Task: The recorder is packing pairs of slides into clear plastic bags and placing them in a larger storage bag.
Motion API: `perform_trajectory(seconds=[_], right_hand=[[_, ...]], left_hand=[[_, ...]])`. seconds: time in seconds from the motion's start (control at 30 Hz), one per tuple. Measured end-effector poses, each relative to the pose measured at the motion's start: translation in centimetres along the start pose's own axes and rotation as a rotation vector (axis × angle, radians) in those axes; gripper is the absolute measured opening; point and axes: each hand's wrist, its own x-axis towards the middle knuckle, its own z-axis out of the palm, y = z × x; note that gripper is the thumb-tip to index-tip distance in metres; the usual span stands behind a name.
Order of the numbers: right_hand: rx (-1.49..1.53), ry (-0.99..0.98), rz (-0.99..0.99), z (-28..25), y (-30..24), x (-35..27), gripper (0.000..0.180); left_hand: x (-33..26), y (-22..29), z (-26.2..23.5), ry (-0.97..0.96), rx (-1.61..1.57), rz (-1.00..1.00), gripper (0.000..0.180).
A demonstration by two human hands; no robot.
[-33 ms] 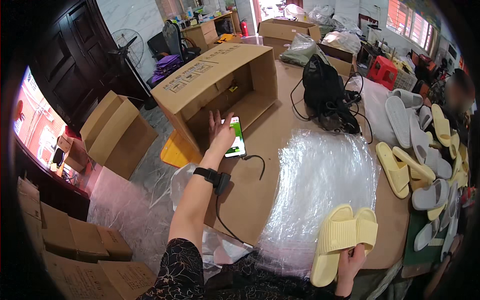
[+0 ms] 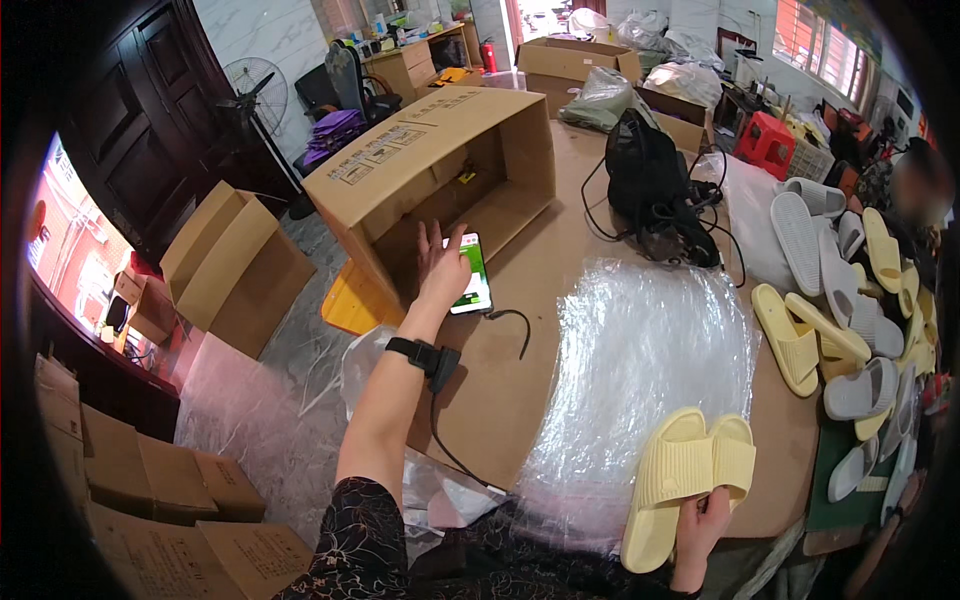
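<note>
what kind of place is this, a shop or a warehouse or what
Most likely a small packing or shipping workroom for footwear. Yellow and grey foam slides lie piled along the brown table, a large open cardboard carton lies on its side there, and more brown cartons are stacked on the floor.

Phone [image 2: 470, 272]: left edge hidden under left hand [image 2: 440, 268]; screen detail too small to tell. Right hand [image 2: 702, 528]: fingers tucked behind yellow slippers [image 2: 682, 480], wrist cut by lower edge. Box [image 2: 440, 170] interior: small items at back, shadowed, unreadable. Person [image 2: 925, 200] at right rim: blurred, mostly cut off. Slipper pile [image 2: 850, 300]: far ones smeared by lens rim.
</note>
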Motion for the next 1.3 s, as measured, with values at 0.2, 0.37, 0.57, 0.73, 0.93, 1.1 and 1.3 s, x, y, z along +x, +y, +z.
perform_trajectory(seconds=[0.2, 0.37, 0.57, 0.73, 0.93, 1.1, 1.3], right_hand=[[-0.007, -0.009, 0.026, -0.4, 0.0, -0.3, 0.016], [-0.017, 0.006, 0.001, -0.3, -0.4, -0.2, 0.016], [0.031, 0.016, -0.057, -0.6, -1.3, 0.0, 0.016], [0.063, 0.053, -0.081, -0.9, -0.8, -0.1, 0.020], [0.195, 0.135, -0.076, -3.1, -0.3, -1.0, 0.016], [0.204, 0.214, -0.144, -4.5, -0.2, -2.3, 0.016], [0.136, 0.199, -0.132, -4.6, -0.3, -2.9, 0.014]], left_hand=[[-5.3, 3.4, -4.1, 0.077, -0.022, 0.193, 0.054], [-12.5, 5.6, -6.6, -0.107, -0.088, 0.309, 0.053], [-18.7, 8.8, -8.7, -0.219, -0.234, 0.399, 0.051], [-21.5, 13.1, -10.5, -0.347, -0.466, 0.597, 0.047], [-24.6, 16.3, -9.3, -0.544, -0.601, 0.888, 0.046], [-25.0, 16.6, -9.6, -0.542, -0.563, 0.920, 0.047], [-24.6, 16.5, -9.9, -0.558, -0.572, 0.893, 0.048]])
